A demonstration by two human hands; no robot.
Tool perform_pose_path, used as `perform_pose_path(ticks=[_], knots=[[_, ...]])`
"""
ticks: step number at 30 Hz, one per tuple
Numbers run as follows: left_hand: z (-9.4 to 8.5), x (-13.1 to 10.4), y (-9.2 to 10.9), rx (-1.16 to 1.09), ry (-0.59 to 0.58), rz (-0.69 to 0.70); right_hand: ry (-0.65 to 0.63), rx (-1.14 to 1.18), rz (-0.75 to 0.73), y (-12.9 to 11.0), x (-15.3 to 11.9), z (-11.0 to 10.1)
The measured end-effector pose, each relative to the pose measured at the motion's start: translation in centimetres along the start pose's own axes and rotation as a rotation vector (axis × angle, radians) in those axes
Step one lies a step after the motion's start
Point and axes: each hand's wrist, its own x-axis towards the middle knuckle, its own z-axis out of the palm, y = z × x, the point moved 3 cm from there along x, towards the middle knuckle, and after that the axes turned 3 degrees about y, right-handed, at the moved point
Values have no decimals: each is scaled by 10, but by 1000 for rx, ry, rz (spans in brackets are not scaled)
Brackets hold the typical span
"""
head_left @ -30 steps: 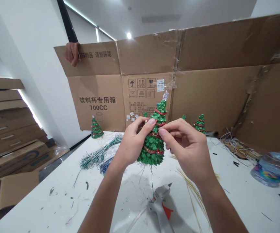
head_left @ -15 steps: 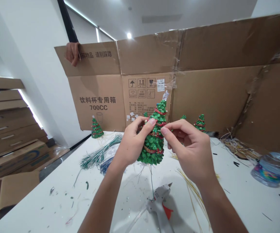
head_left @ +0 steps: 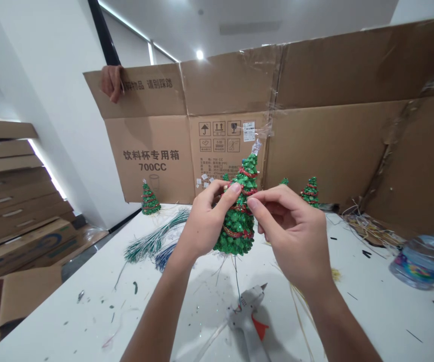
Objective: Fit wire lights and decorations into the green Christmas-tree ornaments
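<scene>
Green tree [head_left: 236, 221] at the centre of view, held between two hands over the white table [head_left: 100, 281]. The left hand [head_left: 210, 221] is clamped on it from nine o'clock, thumb in front, presumably to steady it. At three o'clock, the right hand [head_left: 296, 229] has thumb and forefinger together against the red garland [head_left: 241, 207], apparently for fine work; whether they grip a strand cannot be told. The long axis leans slightly: the clear tip [head_left: 255, 147] points between twelve and one, the broad base between six and seven. A wire [head_left: 236, 274] descends towards the glue gun [head_left: 245, 317] at six o'clock.
</scene>
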Motion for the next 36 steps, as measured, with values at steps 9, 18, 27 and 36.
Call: perform_pose_path(ticks=[9, 18, 27, 36], knots=[[0, -1, -2, 104, 28, 34, 7, -1, 44, 2, -3, 6], [-2, -2, -1, 130, 83, 37, -4, -109, -21, 5, -1, 1], [-5, -2, 1, 150, 111, 60, 34, -360, -402, -5, -2, 6], [-7, -5, 5, 332, 195, 111, 49, -531, -617, -3, -2, 7]])
